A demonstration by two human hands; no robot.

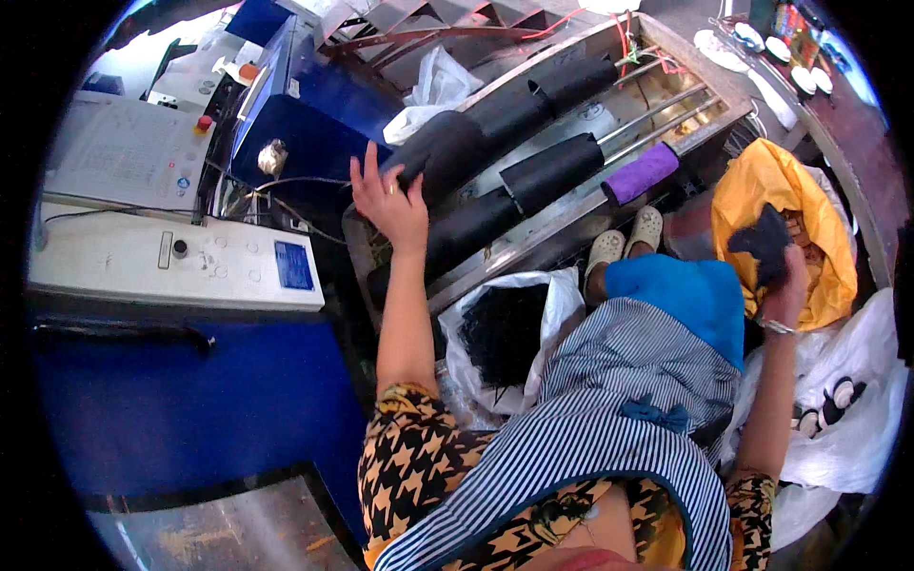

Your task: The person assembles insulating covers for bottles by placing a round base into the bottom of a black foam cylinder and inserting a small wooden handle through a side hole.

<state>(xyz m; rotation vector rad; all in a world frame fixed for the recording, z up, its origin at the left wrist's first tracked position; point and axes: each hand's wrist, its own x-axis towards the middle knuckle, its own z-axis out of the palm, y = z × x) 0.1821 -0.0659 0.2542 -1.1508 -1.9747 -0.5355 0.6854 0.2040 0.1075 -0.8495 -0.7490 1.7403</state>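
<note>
My left hand (388,203) is raised at the near left end of a long black roll (457,143), its fingers spread and nothing gripped in them. Whether the fingertips touch the roll I cannot tell. Over on the right, my right hand (786,290) is closed on a dark, soft-looking black piece (764,246) with pointed corners. That piece hangs over the mouth of a yellow bag (738,190), in which brown pieces (812,249) lie. A second row of black rolls (552,174) runs beside the first, in a long wooden-edged tray (514,246).
A purple cloth roll (641,173) rests on the tray's near edge. Metal rods (657,114) cross its far end. A white bag of black material (505,333) stands by my knees. White plastic bags (857,381) lie at right. A blue-and-white machine (181,257) is at left.
</note>
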